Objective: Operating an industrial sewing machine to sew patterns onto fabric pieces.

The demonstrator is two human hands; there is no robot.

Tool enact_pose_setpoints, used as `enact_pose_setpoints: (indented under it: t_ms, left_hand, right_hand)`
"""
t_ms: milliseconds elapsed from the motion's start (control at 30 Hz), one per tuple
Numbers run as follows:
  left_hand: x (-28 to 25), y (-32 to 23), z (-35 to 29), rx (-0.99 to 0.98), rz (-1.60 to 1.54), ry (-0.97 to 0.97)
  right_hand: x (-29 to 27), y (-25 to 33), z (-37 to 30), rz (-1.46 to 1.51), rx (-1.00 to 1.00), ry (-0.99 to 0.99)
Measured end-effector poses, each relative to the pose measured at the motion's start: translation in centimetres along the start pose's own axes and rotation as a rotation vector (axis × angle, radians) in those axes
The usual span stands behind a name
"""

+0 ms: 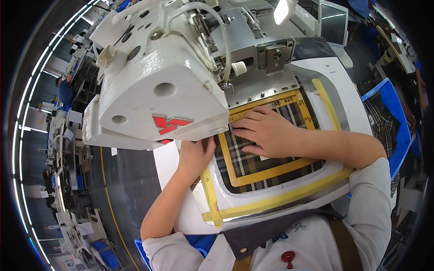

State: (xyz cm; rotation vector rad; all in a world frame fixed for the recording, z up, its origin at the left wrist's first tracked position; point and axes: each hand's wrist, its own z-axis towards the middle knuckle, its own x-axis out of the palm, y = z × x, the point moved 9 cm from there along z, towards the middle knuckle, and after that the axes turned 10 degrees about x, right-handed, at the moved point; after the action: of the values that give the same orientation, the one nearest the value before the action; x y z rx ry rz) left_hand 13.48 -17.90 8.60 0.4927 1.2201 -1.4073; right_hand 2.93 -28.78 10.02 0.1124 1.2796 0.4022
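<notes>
Dark plaid fabric (253,168) lies flat inside a yellow rectangular frame (271,170) under the white sewing machine head (158,90). My right hand (271,134) rests on the fabric with its fingers stretched out and somewhat apart, reaching toward the frame's far side. At the left edge of the fabric is my left hand (195,157), close to the machine head. Its thumb shows beside the frame's left side, but the machine head hides most of its fingers, so whether they hold anything cannot be seen.
Yellow tape strips (280,196) border the clear template around the fabric. A metal clamp plate (262,88) sits at the frame's far edge. To the right stands a blue bin (398,122) with plaid cloth in it. Other workstations and a person (64,90) are at far left.
</notes>
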Motion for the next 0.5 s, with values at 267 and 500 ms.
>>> enact_pose_setpoints:
  t_ms: [267,500]
  left_hand:
    - [-2.5,-3.6,-3.5,0.049,-0.096,0.055]
    - [0.5,-9.0,-0.3,0.219,0.051,0.203]
  right_hand:
    - [-4.9,-3.7,-7.1,-0.217,0.341,-0.032]
    - [-6.7,-4.0,-8.6,-0.338,0.351,-0.117]
